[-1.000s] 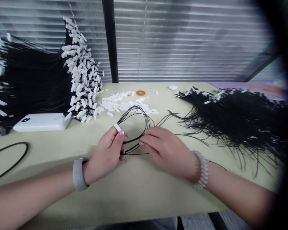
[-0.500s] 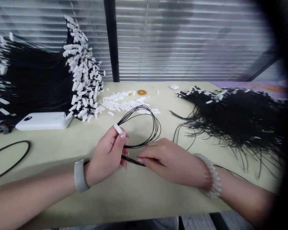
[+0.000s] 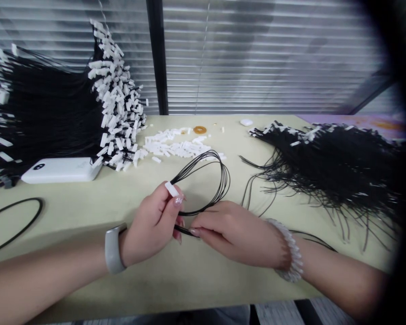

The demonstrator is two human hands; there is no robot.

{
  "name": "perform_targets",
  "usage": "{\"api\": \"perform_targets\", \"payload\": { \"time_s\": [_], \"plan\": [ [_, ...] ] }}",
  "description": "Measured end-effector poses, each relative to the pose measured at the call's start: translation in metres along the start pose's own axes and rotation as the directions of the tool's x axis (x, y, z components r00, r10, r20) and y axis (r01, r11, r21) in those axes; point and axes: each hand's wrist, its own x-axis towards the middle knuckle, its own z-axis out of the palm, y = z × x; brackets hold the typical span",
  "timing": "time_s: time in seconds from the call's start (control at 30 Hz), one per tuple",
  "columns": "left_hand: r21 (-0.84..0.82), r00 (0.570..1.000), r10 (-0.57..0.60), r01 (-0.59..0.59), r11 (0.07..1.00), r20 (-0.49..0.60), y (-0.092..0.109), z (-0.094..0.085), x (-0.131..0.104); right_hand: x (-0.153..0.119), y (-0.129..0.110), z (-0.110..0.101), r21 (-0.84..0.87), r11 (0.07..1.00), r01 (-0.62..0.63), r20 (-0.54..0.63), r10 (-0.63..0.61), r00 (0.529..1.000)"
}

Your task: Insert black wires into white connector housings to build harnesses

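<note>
1. Black wires (image 3: 223,192) are at the middle of the table (image 3: 149,289), bent into a loop between the two hands.
2. Left hand (image 3: 152,230) is closed round the bundle, its thumb against a white connector (image 3: 171,188) at the far end of the grip.
3. Right hand (image 3: 233,232) pinches the lower strands just beside the left fingers, and hides part of their run; more wires come out past its wrist.
4. A white device (image 3: 61,170) lies at the left with a small dark display near its left end (any marking on it is too faint to read).
5. Behind and around that device, a tall stack of wires with white ends (image 3: 54,113) fills the far left.
6. Loose white pieces (image 3: 179,146) are strewn beyond the loop, and an amber ring (image 3: 196,130) lies at their far edge.
7. Farther right is a small white object (image 3: 246,122), then a heap of black wires (image 3: 328,158), its loose ends spilling toward the right forearm.
8. A single black cable (image 3: 41,207) curves on the table at the left, well apart from the hands.
</note>
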Motion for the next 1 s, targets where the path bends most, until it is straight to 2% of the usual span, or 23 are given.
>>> {"api": "perform_targets", "payload": {
  "time_s": [0.13,0.43,0.53,0.63,0.7,0.77,0.83,0.9,1.0],
  "plan": [
    [0.005,1.000,-0.012,0.012,1.000,0.018,0.002,0.000,0.001,0.000,0.002,0.002,-0.014,1.000,0.002,0.006,-0.002,1.000],
    [0.028,0.998,-0.051,0.050,0.998,0.023,0.002,0.001,0.002,-0.001,0.002,0.006,-0.206,0.978,-0.020,-0.016,0.017,1.000],
    [0.027,0.996,-0.085,0.085,0.996,0.002,0.003,0.001,0.004,-0.002,0.006,-0.001,-0.337,0.935,-0.115,-0.053,0.103,0.993],
    [0.008,0.993,-0.113,0.114,0.993,-0.027,0.005,0.000,0.006,-0.005,0.019,-0.016,-0.422,0.864,-0.276,-0.123,0.247,0.961],
    [-0.012,0.990,-0.138,0.137,0.990,-0.036,0.006,0.000,0.007,-0.009,0.030,-0.028,-0.436,0.810,-0.392,-0.214,0.329,0.920],
    [-0.035,0.988,-0.153,0.152,0.988,-0.032,0.007,-0.001,0.009,-0.014,0.043,-0.040,-0.403,0.759,-0.511,-0.357,0.383,0.852],
    [-0.057,0.988,-0.156,0.154,0.986,-0.020,0.006,-0.001,0.010,-0.018,0.053,-0.050,-0.328,0.732,-0.598,-0.523,0.386,0.760],
    [-0.075,0.988,-0.155,0.154,0.985,-0.014,0.005,-0.001,0.010,-0.022,0.062,-0.057,-0.254,0.730,-0.635,-0.673,0.338,0.657],
    [-0.093,0.988,-0.154,0.152,0.984,-0.017,0.004,-0.001,0.009,-0.022,0.073,-0.059,-0.114,0.777,-0.619,-0.801,0.297,0.519]
  ]
}}
